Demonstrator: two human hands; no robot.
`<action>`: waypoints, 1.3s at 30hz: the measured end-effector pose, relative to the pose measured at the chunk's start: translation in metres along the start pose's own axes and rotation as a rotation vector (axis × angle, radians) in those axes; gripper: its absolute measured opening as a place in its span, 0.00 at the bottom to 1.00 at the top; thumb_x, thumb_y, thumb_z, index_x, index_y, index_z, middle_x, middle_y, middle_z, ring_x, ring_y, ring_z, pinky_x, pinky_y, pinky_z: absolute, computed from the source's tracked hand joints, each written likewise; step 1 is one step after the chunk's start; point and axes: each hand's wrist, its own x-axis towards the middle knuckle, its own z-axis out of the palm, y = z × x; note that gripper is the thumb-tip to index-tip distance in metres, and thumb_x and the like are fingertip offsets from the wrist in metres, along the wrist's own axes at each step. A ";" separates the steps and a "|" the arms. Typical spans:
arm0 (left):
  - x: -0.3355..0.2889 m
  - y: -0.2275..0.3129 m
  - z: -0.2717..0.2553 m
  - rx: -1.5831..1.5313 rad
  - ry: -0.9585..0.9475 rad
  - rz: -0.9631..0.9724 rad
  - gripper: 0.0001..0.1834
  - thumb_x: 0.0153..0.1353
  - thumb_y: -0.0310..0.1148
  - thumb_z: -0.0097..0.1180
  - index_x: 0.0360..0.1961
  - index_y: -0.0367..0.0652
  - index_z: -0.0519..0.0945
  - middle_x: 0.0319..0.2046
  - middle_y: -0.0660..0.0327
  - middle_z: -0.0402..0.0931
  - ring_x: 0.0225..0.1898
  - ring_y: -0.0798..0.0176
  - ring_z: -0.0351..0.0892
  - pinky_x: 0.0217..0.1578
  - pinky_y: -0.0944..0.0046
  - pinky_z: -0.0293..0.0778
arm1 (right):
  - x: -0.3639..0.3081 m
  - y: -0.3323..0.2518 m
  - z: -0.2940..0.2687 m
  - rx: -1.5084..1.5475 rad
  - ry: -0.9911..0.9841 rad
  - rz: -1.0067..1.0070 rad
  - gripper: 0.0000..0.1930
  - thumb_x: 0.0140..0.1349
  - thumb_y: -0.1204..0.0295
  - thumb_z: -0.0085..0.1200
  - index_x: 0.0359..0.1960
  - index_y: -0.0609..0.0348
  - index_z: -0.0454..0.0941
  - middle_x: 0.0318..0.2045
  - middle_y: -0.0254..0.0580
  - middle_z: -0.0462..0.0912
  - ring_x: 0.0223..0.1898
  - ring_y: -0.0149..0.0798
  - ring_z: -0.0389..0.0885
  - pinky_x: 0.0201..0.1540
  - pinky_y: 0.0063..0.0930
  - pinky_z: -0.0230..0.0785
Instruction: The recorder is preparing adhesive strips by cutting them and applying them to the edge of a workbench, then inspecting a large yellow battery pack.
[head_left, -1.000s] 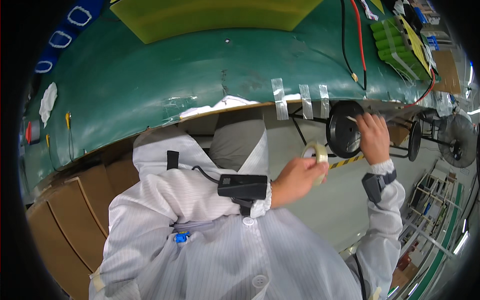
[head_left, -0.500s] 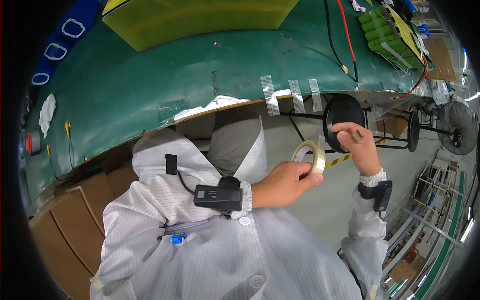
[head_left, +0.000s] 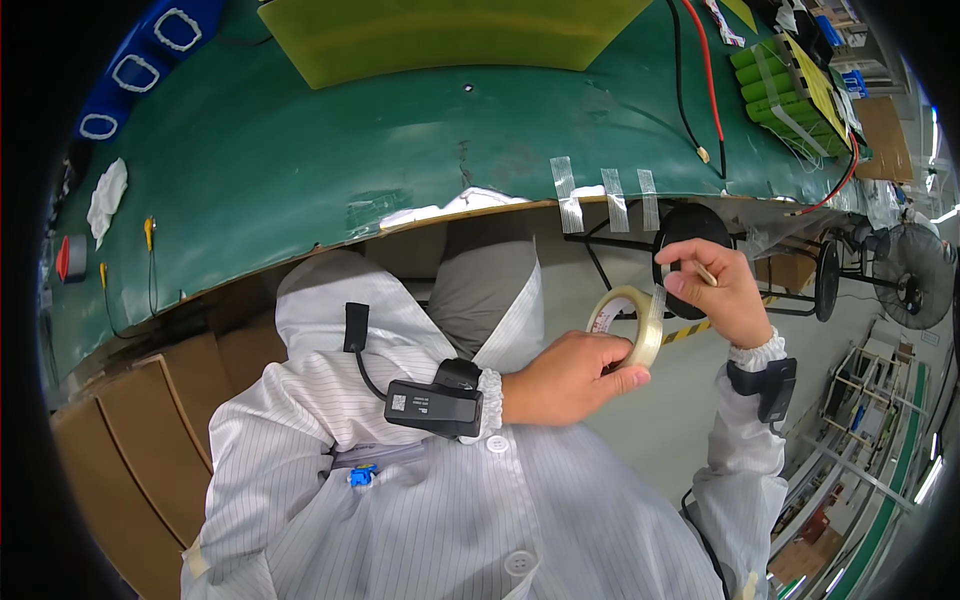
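Observation:
My left hand (head_left: 565, 380) grips a roll of clear, yellowish tape (head_left: 650, 343), its thumb and fingers closed on the roll's lower side. Above and to the right, my right hand (head_left: 728, 300) pinches the free end of the tape (head_left: 659, 298) between thumb and forefinger. A thin tan piece (head_left: 706, 273), too small to name, pokes out between that hand's fingers. Three short strips of clear tape (head_left: 566, 195) hang from the front edge of the green-topped table (head_left: 300, 150), away from both hands.
A large yellow-green block (head_left: 450, 40) and a green cell pack (head_left: 785, 95) lie on the table, with red and black wires (head_left: 714, 95) between them. Beyond my hands are a round black stool (head_left: 690, 225) and a fan (head_left: 915, 275). Cardboard boxes (head_left: 130, 470) stand at left.
The view has shifted slightly. My right hand has come down a little toward the roll, and its thumb and forefinger are now at the tape's free end. My left hand still holds the roll.

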 end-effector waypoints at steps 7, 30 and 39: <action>-0.008 -0.002 -0.006 0.023 0.015 0.050 0.23 0.71 0.47 0.53 0.29 0.36 0.73 0.21 0.53 0.71 0.23 0.56 0.69 0.27 0.57 0.67 | 0.003 0.005 0.006 -0.012 -0.032 -0.051 0.04 0.61 0.78 0.62 0.36 0.62 0.80 0.25 0.21 0.75 0.28 0.17 0.67 0.31 0.16 0.61; -0.042 0.002 -0.027 0.030 0.036 0.089 0.21 0.71 0.47 0.54 0.31 0.36 0.75 0.24 0.54 0.73 0.25 0.56 0.72 0.29 0.57 0.68 | 0.009 -0.039 0.033 -0.117 -0.189 0.025 0.05 0.63 0.76 0.61 0.39 0.61 0.80 0.26 0.23 0.77 0.29 0.18 0.69 0.33 0.17 0.64; -0.042 -0.003 -0.026 0.043 0.065 0.122 0.24 0.70 0.50 0.53 0.31 0.36 0.75 0.24 0.54 0.73 0.26 0.54 0.73 0.30 0.55 0.69 | 0.009 -0.044 0.036 -0.075 -0.223 0.084 0.03 0.62 0.77 0.62 0.35 0.61 0.80 0.28 0.24 0.79 0.31 0.19 0.71 0.35 0.18 0.67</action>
